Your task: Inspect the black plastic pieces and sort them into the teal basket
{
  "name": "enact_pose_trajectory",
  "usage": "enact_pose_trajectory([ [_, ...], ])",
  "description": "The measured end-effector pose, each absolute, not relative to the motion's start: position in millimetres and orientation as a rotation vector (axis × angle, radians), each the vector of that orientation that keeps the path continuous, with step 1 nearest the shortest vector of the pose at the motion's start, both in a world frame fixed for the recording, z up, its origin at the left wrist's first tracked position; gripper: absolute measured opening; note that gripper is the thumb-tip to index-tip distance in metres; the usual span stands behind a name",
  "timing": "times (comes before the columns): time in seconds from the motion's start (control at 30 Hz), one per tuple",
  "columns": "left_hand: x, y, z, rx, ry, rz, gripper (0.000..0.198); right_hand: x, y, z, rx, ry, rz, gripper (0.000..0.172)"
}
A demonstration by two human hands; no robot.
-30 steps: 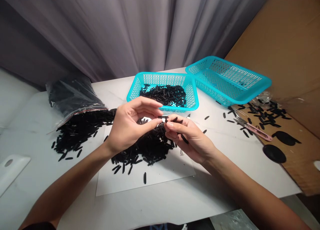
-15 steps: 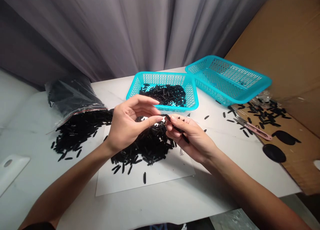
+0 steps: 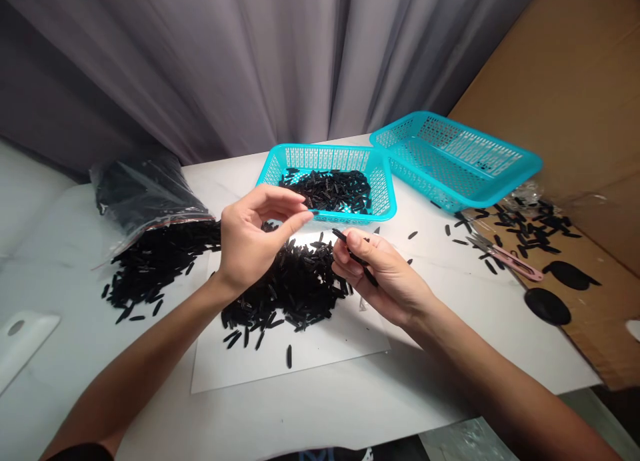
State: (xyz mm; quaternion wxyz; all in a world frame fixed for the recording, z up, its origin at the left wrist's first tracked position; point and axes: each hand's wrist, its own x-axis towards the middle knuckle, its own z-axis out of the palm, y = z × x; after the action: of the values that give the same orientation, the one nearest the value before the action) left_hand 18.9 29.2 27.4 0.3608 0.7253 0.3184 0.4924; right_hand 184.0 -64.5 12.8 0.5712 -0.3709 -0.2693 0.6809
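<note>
My left hand (image 3: 255, 237) hangs above the heap of slim black pieces (image 3: 285, 291), its thumb and forefinger curved apart and nothing clearly held. My right hand (image 3: 380, 277) pinches a few black pieces (image 3: 353, 255) between thumb and fingers, just right of the heap. The heap lies on a white sheet (image 3: 300, 364) and runs left to a clear plastic bag (image 3: 145, 187) full of the same pieces. Nearest my left fingertips is a turquoise perforated basket (image 3: 325, 157) holding more pieces.
A second turquoise basket (image 3: 450, 154) stands behind to the right. On a cardboard sheet (image 3: 575, 294) lie loose pieces, pink-handled snips (image 3: 510, 261) and black oval shapes (image 3: 547, 306). A grey curtain (image 3: 250, 61) hangs behind the white table (image 3: 425, 367).
My left hand has moved left and slightly up, away from my right hand. My right hand stays almost still, keeping its pinch on the black pieces.
</note>
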Motion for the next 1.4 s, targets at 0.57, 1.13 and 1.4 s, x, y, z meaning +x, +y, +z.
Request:
enact_pose_trajectory([
  [0.57, 10.1, 27.1, 39.4, 2.296, 0.443, 1.085, 0.004, 180.1, -64.6, 15.3, -1.068, -0.697, 1.285, 0.029],
  [1.13, 9.5, 24.4, 43.1, 2.339, 0.496, 1.076, 0.004, 182.7, -64.3, 15.6, -1.002, -0.630, 1.457, 0.017],
  [1.4, 9.0, 24.3, 45.9, 2.311, 0.543, 1.088, 0.003, 182.7, -64.7, 13.8, -1.031, -0.662, 1.374, 0.017],
])
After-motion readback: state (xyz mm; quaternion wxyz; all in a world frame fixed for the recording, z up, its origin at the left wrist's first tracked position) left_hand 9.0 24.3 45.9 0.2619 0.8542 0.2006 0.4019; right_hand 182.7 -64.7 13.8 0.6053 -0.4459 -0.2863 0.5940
